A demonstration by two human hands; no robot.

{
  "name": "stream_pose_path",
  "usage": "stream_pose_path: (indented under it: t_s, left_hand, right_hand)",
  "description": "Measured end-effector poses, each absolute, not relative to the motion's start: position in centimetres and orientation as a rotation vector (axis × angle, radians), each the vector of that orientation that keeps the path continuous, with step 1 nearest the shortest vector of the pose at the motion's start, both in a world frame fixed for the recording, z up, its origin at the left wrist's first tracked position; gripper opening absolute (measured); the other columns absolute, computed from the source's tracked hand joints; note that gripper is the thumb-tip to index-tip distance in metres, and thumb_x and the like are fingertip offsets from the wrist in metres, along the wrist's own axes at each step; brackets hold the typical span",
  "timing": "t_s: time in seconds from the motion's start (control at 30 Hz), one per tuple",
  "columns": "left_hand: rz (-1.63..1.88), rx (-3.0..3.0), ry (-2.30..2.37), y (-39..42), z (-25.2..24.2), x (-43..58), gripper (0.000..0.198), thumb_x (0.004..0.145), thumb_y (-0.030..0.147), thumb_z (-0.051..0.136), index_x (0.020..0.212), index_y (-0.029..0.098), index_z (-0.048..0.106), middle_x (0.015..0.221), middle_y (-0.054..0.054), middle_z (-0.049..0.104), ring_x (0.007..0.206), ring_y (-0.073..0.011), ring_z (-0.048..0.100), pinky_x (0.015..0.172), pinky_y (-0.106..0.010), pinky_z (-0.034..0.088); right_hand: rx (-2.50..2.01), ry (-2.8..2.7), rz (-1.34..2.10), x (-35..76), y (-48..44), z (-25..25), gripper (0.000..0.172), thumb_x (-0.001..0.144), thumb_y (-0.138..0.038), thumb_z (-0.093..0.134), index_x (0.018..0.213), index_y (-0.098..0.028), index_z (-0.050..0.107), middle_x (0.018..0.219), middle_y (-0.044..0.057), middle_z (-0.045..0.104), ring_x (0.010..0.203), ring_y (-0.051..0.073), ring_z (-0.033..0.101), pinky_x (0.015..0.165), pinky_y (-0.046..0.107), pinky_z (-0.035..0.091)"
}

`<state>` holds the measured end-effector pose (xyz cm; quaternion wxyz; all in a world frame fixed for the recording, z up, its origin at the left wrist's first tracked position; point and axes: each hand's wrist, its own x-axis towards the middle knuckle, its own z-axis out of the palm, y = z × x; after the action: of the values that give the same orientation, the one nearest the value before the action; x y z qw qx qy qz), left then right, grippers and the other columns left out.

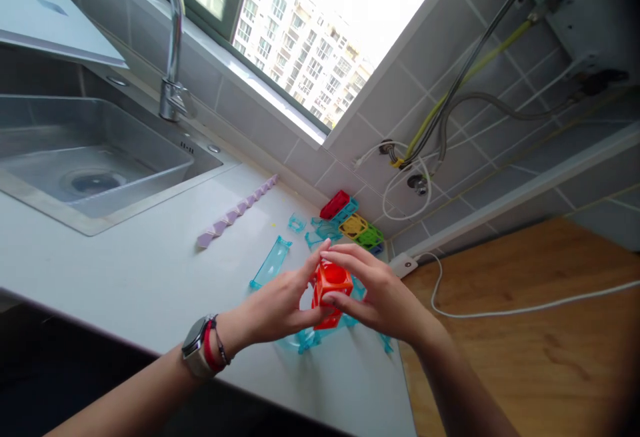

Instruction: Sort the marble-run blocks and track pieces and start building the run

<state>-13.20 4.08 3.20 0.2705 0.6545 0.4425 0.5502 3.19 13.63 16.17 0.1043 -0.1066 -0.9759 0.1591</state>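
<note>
An orange openwork toy block [335,278], with a round hole in its top, is held between my two hands, above a red-orange part [327,320]. My left hand [285,300] grips it from the left, thumb low and fingers at the far side. From the right my right hand [377,290] closes on it, thumb across the near face. Whether the two parts are joined cannot be made out. Translucent blue track pieces [305,341] lie beneath and around my hands. A longer blue chute [271,262] rests to the left.
Behind my hands stand red [335,205], yellow [353,225] and green [370,235] blocks near the wall. A purple zigzag strip [237,212] lies by the sink [145,207]. A white power strip [403,265] with its cord sits at the counter's right edge.
</note>
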Motion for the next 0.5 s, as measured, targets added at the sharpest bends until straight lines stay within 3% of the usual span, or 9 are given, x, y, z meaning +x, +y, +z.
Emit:
stream_pose_path:
  t_s: [0.13,0.27,0.33,0.4,0.5]
  left_hand:
    - [1.572,1.733,1.177,3.4,3.6,-13.4,0.104,0.093,0.036,0.070,0.164,0.032,-0.006,0.117,-0.007,0.071,0.099,-0.0233,0.070,0.092,-0.040,0.054]
    - [1.741,1.507,1.128,3.6,3.7,-14.0,0.106,0.091,0.044,0.072,0.163,0.034,-0.006,0.138,-0.013,0.063,0.116,-0.0253,0.067,0.102,-0.045,0.051]
    - [1.770,1.399,1.202,3.9,3.6,-14.9,0.100,0.090,0.047,0.072,0.163,0.032,0.005,0.143,-0.014,0.060,0.119,-0.0261,0.065,0.101,-0.046,0.052]
    - [1.734,1.324,1.333,4.1,3.6,-16.0,0.078,0.093,0.048,0.067,0.157,0.028,0.027,0.136,-0.013,0.064,0.113,-0.0260,0.067,0.097,-0.045,0.055]
    - [1.656,1.265,1.479,4.3,3.7,-17.4,0.040,0.098,0.046,0.056,0.129,0.022,0.060,0.116,-0.010,0.074,0.100,-0.0246,0.070,0.086,-0.041,0.057]
  right_hand:
    - [-0.282,-3.134,0.307,1.4,12.7,19.9,0.057,0.091,-0.029,0.074,0.145,-0.032,0.055,0.119,0.006,0.070,0.101,0.022,0.069,0.090,0.035,0.057]
    - [-0.314,-3.183,0.209,0.1,14.3,23.2,0.055,0.089,-0.031,0.075,0.142,-0.031,0.059,0.117,0.006,0.072,0.103,0.023,0.070,0.091,0.035,0.057]
    - [-0.372,-3.153,0.288,-0.4,16.7,24.5,0.053,0.091,-0.032,0.071,0.143,-0.029,0.058,0.123,0.007,0.072,0.106,0.023,0.071,0.092,0.036,0.058]
    - [-0.507,-3.066,0.373,-1.0,20.1,25.2,0.051,0.093,-0.035,0.068,0.142,-0.025,0.058,0.129,0.008,0.070,0.107,0.023,0.072,0.088,0.035,0.061]
    - [-0.687,-2.919,0.219,-2.4,25.8,24.7,0.048,0.088,-0.033,0.070,0.134,-0.021,0.064,0.124,0.010,0.073,0.106,0.025,0.072,0.085,0.036,0.063]
